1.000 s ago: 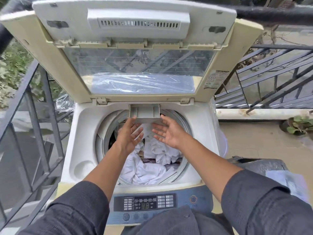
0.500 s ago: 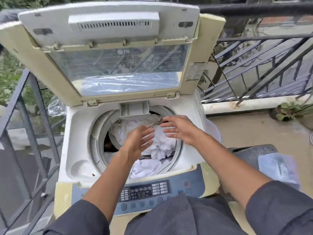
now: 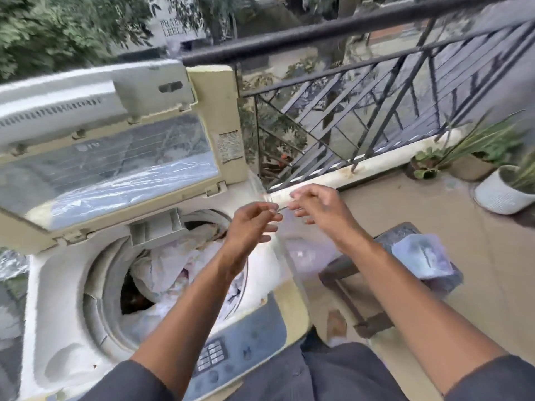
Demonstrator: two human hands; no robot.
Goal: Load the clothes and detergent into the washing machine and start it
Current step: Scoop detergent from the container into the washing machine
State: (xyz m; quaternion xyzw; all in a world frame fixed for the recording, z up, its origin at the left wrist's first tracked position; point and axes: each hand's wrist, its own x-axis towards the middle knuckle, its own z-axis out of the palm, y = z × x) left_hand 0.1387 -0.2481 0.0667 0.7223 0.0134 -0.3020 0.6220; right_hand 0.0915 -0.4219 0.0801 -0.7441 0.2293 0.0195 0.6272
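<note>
A top-loading washing machine stands at the left with its lid raised. White clothes fill its drum, below a small detergent drawer at the back rim. The blue control panel is at the front. My left hand hovers over the drum's right rim, fingers loosely apart, holding nothing. My right hand is beyond the machine's right side, fingers apart and empty. A plastic bag with something pale inside lies on a dark stool at the right.
A black metal railing runs behind the machine and along the balcony edge. Potted plants stand at the far right on the tan floor. The dark stool sits close to the machine's right side.
The view has swung right. Both hands have lifted out of the drum and moved to the right, past the machine's edge. The clothes stay in the drum.
</note>
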